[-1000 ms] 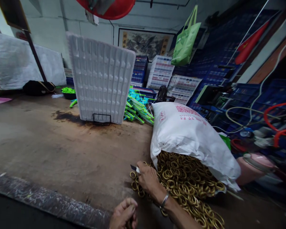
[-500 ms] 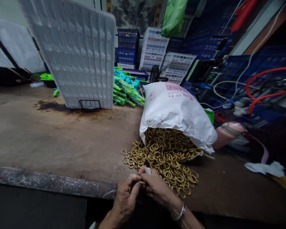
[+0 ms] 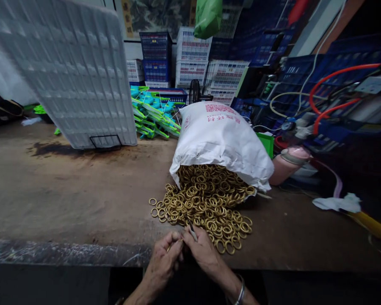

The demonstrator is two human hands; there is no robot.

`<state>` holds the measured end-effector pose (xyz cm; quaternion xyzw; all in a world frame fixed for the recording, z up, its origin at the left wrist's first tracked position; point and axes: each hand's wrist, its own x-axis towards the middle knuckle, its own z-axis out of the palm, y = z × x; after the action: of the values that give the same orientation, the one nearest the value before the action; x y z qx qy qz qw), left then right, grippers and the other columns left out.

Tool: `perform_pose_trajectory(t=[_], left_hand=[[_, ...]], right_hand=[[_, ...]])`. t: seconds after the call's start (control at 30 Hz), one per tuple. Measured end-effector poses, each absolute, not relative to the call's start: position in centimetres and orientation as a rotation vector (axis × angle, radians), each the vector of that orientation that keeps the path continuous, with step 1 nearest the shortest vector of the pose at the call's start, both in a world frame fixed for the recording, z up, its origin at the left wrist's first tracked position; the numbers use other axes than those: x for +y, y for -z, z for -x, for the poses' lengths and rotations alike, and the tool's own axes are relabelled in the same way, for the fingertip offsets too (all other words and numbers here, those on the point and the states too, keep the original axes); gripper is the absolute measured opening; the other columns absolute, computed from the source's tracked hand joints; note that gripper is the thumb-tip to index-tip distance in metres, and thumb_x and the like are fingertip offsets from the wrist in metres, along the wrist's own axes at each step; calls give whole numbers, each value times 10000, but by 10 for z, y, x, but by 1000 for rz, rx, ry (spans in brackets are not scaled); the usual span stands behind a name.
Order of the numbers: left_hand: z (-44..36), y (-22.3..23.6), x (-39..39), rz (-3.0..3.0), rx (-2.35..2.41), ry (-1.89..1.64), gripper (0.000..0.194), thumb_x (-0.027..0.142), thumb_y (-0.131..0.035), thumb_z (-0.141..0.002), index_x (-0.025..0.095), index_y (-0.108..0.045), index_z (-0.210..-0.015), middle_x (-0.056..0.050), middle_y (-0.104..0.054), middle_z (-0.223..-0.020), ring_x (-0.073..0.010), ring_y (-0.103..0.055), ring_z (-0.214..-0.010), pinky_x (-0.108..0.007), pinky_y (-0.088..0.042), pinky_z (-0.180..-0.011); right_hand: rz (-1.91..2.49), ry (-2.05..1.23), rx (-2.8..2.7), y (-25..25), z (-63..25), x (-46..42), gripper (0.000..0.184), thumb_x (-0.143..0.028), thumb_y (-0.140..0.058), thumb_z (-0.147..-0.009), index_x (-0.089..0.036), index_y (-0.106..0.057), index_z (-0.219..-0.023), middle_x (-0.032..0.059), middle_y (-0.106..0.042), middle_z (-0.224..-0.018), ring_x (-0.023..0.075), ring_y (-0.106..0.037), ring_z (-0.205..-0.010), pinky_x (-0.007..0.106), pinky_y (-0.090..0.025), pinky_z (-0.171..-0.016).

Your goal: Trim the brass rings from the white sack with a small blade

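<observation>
My left hand is closed at the table's front edge, with a bit of brass-coloured ring showing between its fingers. Close against it, my right hand grips a slim tool with a pale body and a dark end; its exact kind is unclear. The fingertips of both hands meet, and what lies between them is mostly hidden. Just beyond, a heap of brass-coloured rings spills from the open mouth of a white woven sack lying on its side.
A ribbed translucent panel stands in a black wire holder at the left. Behind are green and blue plastic pieces and stacked crates. A pink bottle and white cloth sit to the right on the brown table.
The view has shifted, so the sack, rings and panel appear further left. Both hands stay together at the table edge; the tool leans more to the left, and the ring between the hands shows less.
</observation>
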<state>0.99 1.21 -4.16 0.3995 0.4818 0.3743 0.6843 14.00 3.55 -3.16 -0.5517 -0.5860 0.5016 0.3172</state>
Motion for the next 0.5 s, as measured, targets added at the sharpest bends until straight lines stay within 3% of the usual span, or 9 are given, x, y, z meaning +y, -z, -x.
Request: perform_pose_trajectory(t=[0.2,0.3,0.5], left_hand=[[-15,35,9,-772,1018,-822,326,494,-546,-740,186,-440,-719,88,-423,-510,-14,-268,-331,-142,-162,-318],[-16,34,9,-727,1043,-835,329,495,-560,-731,191,-439,-758,86,-442,-526,-15,-300,-342,-130,-166,-322],[-16,29,11,-708,1105,-851,392,543,-576,-686,198,-399,-747,89,-452,-518,-13,-292,-344,-130,-163,-321]], right_hand=[[1447,-1379,-1480,33,-146,35,313,-422,-356,-816,-184,-470,-647,-39,-443,-556,106,-405,-531,223,-331,-525],[1526,-1229,-1558,34,-150,35,300,-383,-326,-831,-187,-470,-655,-24,-462,-571,117,-432,-545,227,-331,-537],[1589,-907,-2040,27,-152,24,160,-138,-362,-751,-204,-507,-734,-6,-550,-625,131,-480,-577,229,-287,-551]])
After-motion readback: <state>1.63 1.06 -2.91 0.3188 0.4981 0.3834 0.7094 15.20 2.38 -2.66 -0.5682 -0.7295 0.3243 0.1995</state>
